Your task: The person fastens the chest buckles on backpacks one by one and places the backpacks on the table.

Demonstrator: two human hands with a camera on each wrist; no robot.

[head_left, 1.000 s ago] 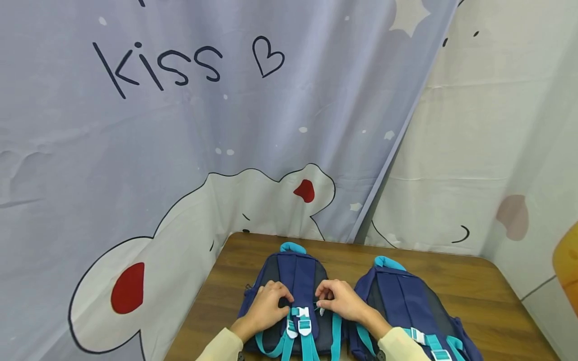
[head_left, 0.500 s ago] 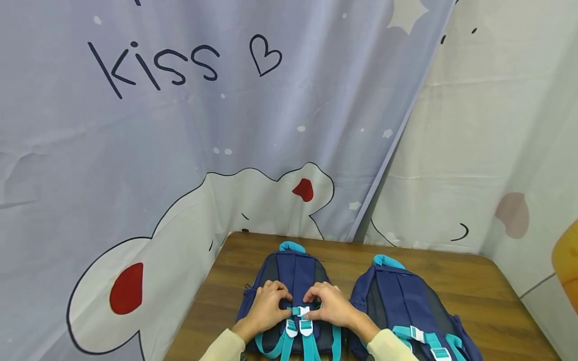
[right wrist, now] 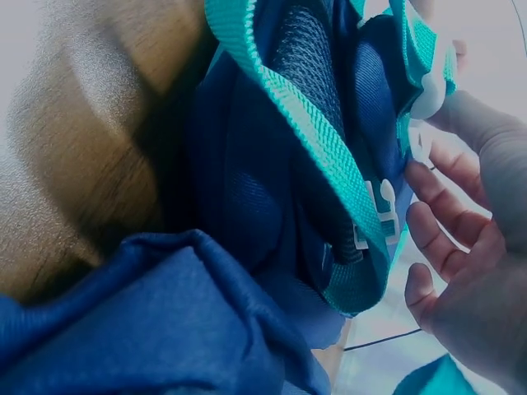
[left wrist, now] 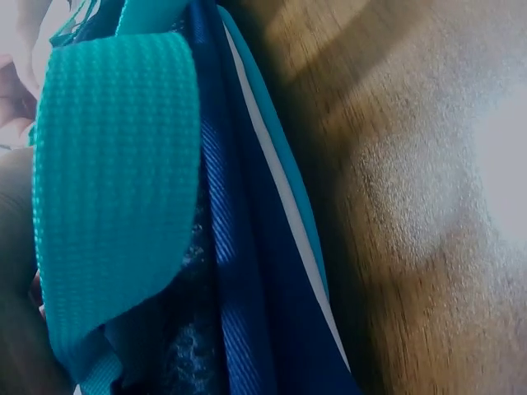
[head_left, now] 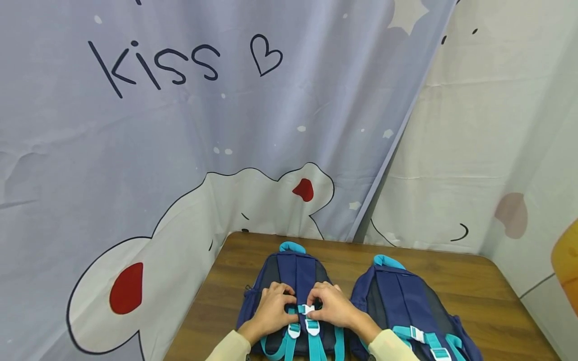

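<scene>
A navy backpack (head_left: 298,273) with black panels lies straps up on the table. Across its middle runs a short teal chest strap (head_left: 300,309) with a white side-release buckle (head_left: 309,309). My right hand (head_left: 333,307) pinches the buckle between thumb and index finger; its other fingers (right wrist: 440,234) are loosely curled in the right wrist view. On the left, my left hand (head_left: 271,308) has thumb and fingers closed at the strap's left end; the exact grip is partly hidden. A teal shoulder strap (left wrist: 119,181) fills much of the left wrist view.
A second navy backpack (head_left: 406,296) lies close on the right, its own white buckle (head_left: 417,334) fastened. Both rest on a brown wooden table (head_left: 478,286). Behind hangs a printed curtain (head_left: 271,115), and the table's back edge meets it.
My right hand has moved left from beside the backpack's middle, with a small white piece, onto the buckle. My left hand and the buckle have shifted slightly right.
</scene>
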